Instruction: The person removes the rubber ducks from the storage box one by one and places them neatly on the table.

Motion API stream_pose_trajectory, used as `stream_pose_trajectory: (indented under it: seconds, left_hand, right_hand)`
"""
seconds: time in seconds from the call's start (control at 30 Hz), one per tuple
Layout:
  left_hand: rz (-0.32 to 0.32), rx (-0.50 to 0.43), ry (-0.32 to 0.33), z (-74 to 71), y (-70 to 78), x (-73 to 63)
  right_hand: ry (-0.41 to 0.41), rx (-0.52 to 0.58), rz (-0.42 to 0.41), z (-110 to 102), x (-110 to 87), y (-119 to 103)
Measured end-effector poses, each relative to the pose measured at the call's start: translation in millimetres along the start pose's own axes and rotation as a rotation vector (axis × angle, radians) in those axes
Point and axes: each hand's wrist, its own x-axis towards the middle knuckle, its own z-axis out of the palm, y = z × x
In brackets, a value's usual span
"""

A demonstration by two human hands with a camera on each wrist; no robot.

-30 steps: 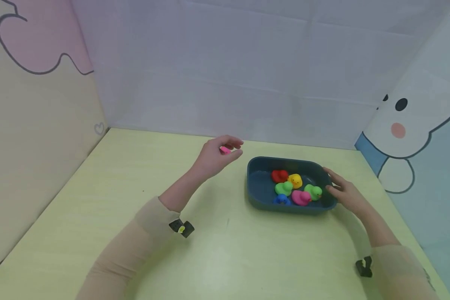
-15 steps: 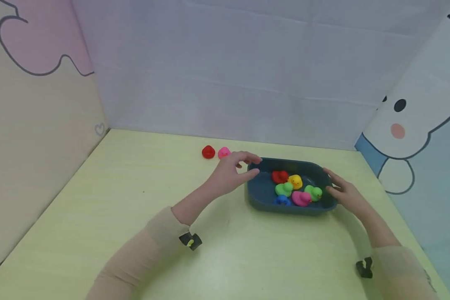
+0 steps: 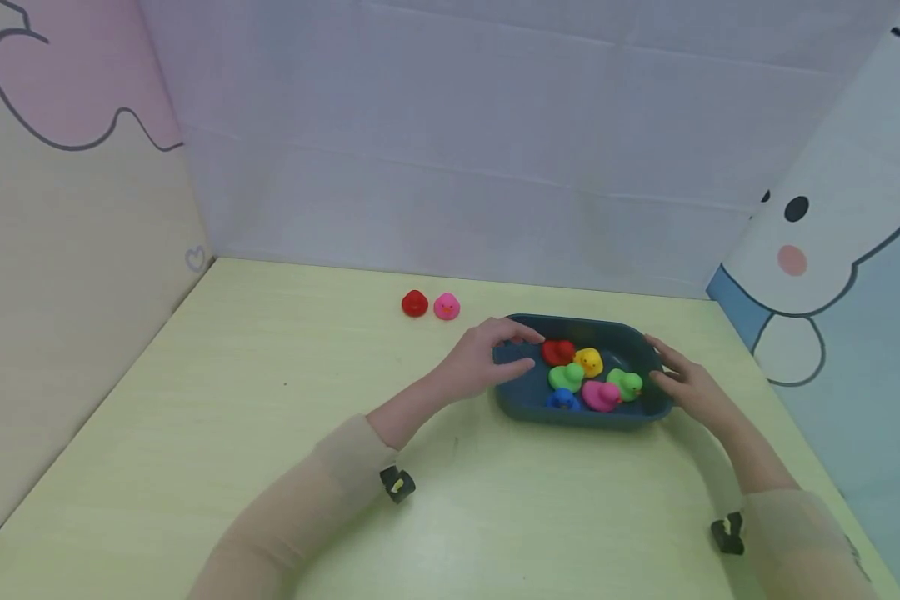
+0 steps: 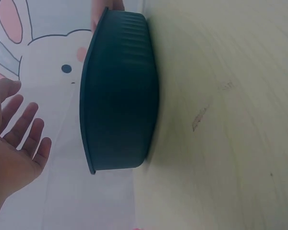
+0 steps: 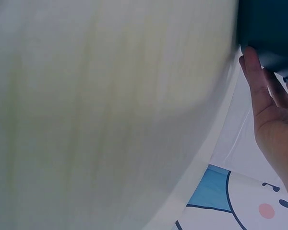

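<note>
My left hand (image 3: pixel 490 358) hovers at the left end of a dark teal plastic tub (image 3: pixel 525 408), holding nothing. In the left wrist view that hand (image 4: pixel 19 139) is apart from the tub's outer wall (image 4: pixel 117 96), fingers loosely spread. At the tub's right end my right hand (image 3: pixel 693 392) holds the rim. In the right wrist view its fingers (image 5: pixel 252 72) lie against the outer wall. Inside are several toy ducks: a red duck (image 3: pixel 558 352), a yellow duck (image 3: pixel 588 362), two green ducks (image 3: pixel 566 377), a pink duck (image 3: pixel 602 396) and a blue duck (image 3: pixel 564 400).
Farther back on the pale yellow table (image 3: pixel 270 417), left of the tub, sit a red duck (image 3: pixel 415 303) and a pink duck (image 3: pixel 446 307). A pale back wall (image 3: pixel 450 142) and printed side panels (image 3: pixel 817 250) enclose the table.
My left hand has come from beside the two back ducks, rightward and nearer, to the tub, and no longer covers them. The right hand and the tub stay put.
</note>
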Motion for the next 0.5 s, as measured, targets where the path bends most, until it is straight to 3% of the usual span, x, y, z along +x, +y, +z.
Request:
stream_pose_trajectory:
  seconds: [0.33, 0.5]
  left_hand:
    - [0.058, 0.053, -0.187, 22.7, -21.8, 15.4]
    - [0.078, 0.083, -0.245, 29.8, -26.3, 22.2]
  right_hand:
    - [0.004, 0.012, -0.029, 0, 0.0, 1]
    - [0.005, 0.012, -0.025, 1, 1.3, 2]
